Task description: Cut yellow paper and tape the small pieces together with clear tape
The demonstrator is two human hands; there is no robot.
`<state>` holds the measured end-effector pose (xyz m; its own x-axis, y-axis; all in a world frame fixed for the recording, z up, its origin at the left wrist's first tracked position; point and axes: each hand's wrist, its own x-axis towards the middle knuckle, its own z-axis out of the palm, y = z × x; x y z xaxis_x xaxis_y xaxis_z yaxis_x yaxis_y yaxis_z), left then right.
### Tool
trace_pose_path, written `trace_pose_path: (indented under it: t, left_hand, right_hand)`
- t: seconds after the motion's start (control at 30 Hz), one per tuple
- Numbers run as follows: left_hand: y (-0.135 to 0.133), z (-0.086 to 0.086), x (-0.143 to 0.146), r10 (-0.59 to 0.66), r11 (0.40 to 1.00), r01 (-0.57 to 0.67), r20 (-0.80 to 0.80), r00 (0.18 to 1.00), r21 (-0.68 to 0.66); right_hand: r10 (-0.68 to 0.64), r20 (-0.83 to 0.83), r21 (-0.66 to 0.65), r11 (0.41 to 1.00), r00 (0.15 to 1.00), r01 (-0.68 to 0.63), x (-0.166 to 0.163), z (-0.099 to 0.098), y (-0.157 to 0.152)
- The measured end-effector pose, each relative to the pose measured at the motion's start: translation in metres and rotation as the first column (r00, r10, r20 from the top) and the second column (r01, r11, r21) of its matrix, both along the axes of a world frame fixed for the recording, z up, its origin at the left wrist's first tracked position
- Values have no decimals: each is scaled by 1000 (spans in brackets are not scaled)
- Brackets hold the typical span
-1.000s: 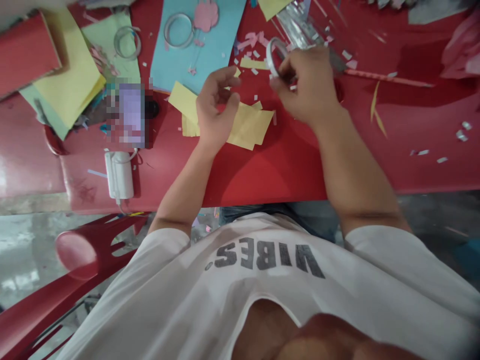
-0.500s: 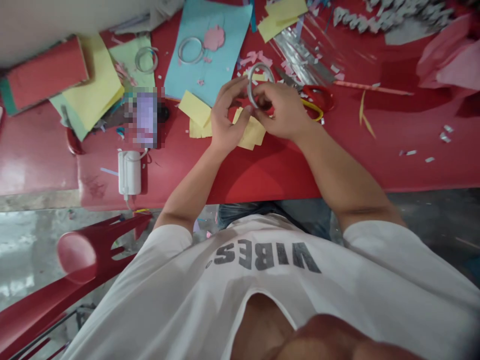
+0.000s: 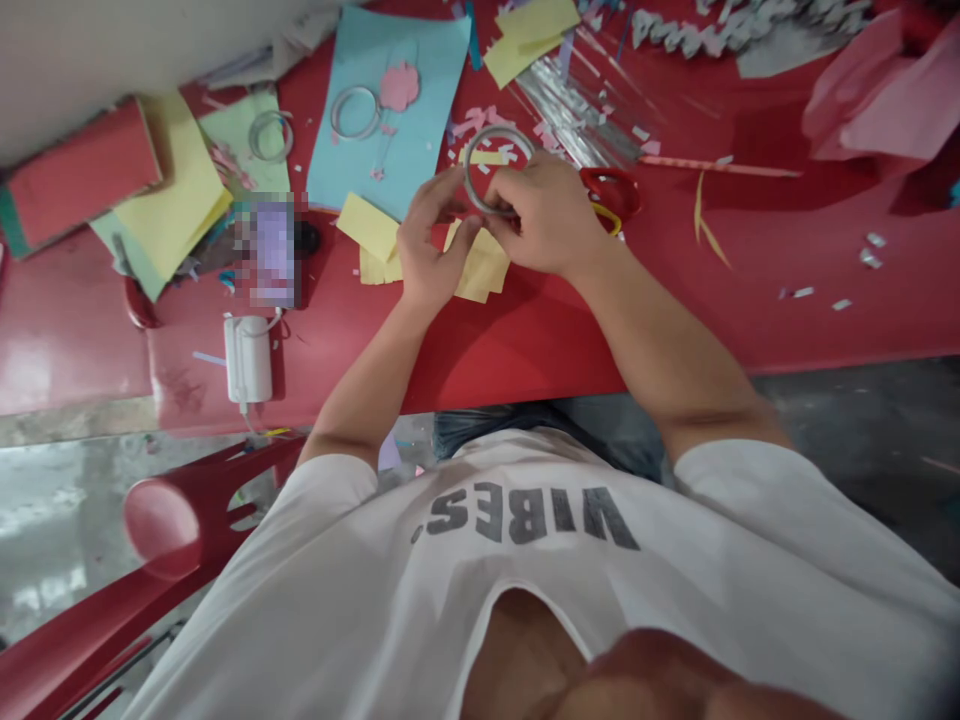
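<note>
In the head view, the right hand [image 3: 551, 215] is closed around the lower side of a tape ring [image 3: 501, 129] and holds it upright over the middle of the red table [image 3: 525, 340]. The left hand [image 3: 427, 245] is narrow, its fingertips pinching the ring's left rim. Yellow paper pieces [image 3: 371, 225] lie under both hands. Red scissors [image 3: 611, 190] lie just beside the right hand, toward the far edge.
</note>
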<state>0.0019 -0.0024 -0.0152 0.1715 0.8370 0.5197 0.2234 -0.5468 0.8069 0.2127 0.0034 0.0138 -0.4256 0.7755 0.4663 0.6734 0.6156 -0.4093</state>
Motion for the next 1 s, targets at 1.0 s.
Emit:
trace_pose_path:
  t: [1.0]
  left_hand:
    - [14,25,-31,144,841,149,480,865,-520]
  right_hand:
    - [-145,36,116,983,989,140,13,36,-10]
